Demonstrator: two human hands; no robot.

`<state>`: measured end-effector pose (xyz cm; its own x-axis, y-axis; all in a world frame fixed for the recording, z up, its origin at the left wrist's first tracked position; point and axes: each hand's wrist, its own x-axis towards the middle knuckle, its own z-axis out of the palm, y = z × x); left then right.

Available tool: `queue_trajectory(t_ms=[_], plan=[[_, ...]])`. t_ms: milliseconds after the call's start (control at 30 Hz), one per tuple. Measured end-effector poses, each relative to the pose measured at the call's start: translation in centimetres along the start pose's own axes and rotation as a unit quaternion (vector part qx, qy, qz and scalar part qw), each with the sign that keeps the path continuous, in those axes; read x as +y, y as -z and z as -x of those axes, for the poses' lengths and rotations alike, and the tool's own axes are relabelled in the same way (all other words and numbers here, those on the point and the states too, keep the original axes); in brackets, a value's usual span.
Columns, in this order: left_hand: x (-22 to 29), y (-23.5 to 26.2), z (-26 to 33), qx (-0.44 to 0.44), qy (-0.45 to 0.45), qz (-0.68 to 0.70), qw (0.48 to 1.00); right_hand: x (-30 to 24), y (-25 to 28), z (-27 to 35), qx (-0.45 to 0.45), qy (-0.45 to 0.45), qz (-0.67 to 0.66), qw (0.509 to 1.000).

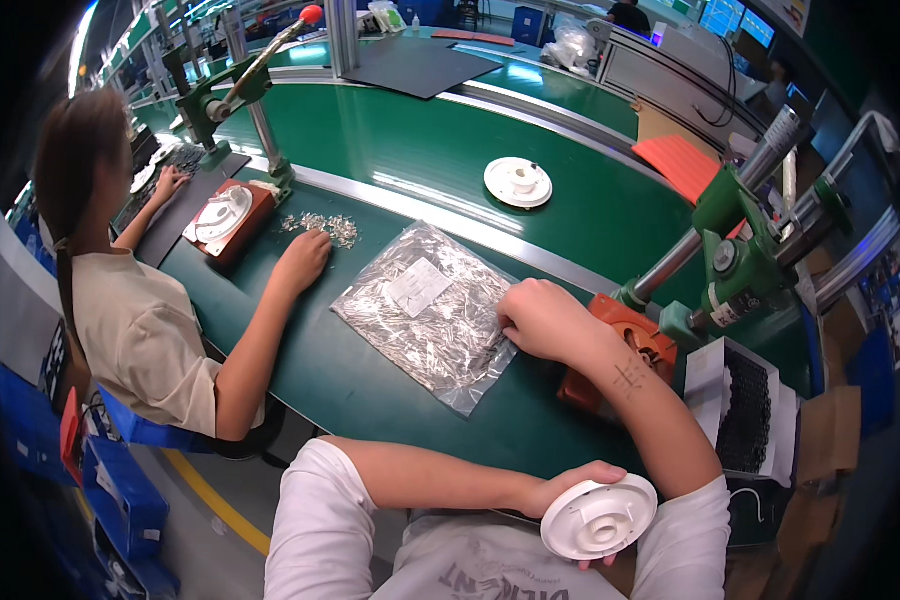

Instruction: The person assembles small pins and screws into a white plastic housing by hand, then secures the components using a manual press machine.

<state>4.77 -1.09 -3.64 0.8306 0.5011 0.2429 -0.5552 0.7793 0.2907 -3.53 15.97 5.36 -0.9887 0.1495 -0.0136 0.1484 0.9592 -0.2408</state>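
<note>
My left hand (560,492) is closed around the rim of a white round plastic cover (602,515) with a raised ring at its centre, held near my body. My right hand (548,318) reaches across to the right edge of a clear plastic bag (400,345) full of small silvery metal pins. Its fingers are curled together at the bag's edge; what is between the fingertips is hidden. A white label (419,287) lies on the bag. Beneath my right forearm an orange-red press fixture (630,335) is partly covered.
A green hand press (735,255) rises at the right, beside a box of black parts (745,405). Another white round cover (518,182) rests on the green conveyor (400,140). At the left, a co-worker (145,320) reaches toward loose pins (335,229) near a second fixture (232,222).
</note>
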Motion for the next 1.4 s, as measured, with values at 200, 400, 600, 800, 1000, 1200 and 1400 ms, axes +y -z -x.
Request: queue_trajectory(t_ms=[200, 400, 600, 800, 1000, 1200, 1400], plan=[[0.2, -0.3, 0.0, -0.007, -0.024, -0.003, 1.000, -0.4, -0.7, -0.1, -0.020, 0.050, 0.124, 0.991], [0.2, -0.6, 0.3, 0.005, -0.012, 0.005, 1.000, 0.5, -1.3, 0.2, -0.001, 0.123, 0.142, 0.982], [0.6, 0.4, 0.9, -0.021, 0.010, -0.029, 0.999, -1.7, 1.9, 3.3, 0.075, 0.054, 0.114, 0.989], [2.3, -0.9, 1.4, 0.038, -0.019, 0.014, 0.999, -4.2, 6.1, 9.9, 0.235, -0.013, -0.066, 0.970], [5.8, -0.6, 2.1, -0.028, -0.112, -0.026, 0.993, -5.4, 6.0, 17.3, 0.379, -0.106, -0.296, 0.870], [6.9, -1.5, 2.5, 0.144, -0.211, -0.095, 0.962, -3.6, 2.4, 21.3, 0.380, -0.127, -0.303, 0.865], [6.2, -2.1, 2.6, 0.180, -0.233, -0.075, 0.953, -3.2, 1.3, 22.1, 0.382, -0.136, -0.314, 0.858]])
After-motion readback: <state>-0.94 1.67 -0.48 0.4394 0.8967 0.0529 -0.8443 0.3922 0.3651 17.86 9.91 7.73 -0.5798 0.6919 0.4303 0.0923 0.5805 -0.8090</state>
